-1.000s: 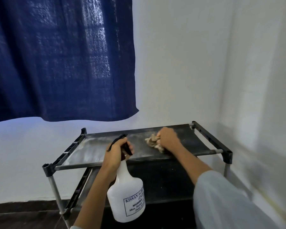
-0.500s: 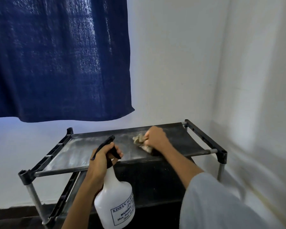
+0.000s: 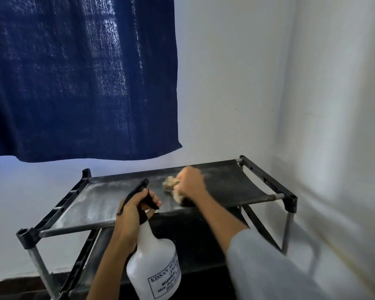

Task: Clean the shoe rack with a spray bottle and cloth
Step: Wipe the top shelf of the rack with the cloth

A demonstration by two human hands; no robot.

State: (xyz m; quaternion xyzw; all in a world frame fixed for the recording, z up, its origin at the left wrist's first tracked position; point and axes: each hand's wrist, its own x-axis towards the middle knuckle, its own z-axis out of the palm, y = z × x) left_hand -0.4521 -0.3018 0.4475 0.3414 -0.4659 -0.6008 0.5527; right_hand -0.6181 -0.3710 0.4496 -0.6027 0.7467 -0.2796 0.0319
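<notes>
I saw the shoe rack [image 3: 61, 210] standing in the corner of the room, its dusty black top shelf facing me. Above the rack's left half hung a dark blue curtain [image 3: 80, 79], clear of the frame. In front of the rack's top shelf, near its middle, my left hand [image 3: 134, 210] was wrapped around the black trigger head of the spray bottle [image 3: 154, 267], fingers curled tight about the neck; the white body of the bottle hung below the level of the top shelf, in front of the rack's lower tier, with a printed label facing me. Just right of that, on the top shelf itself, my right hand [image 3: 189, 181] was bunched around the cloth [image 3: 170, 184], a crumpled tan wad pressed onto the shelf fabric; the hand was blurred, so I could not make out each finger. A pale grey sleeve [image 3: 268, 269] covered that arm in front of the rack's right end. Right of the rack stood the white side wall [image 3: 333, 126].
</notes>
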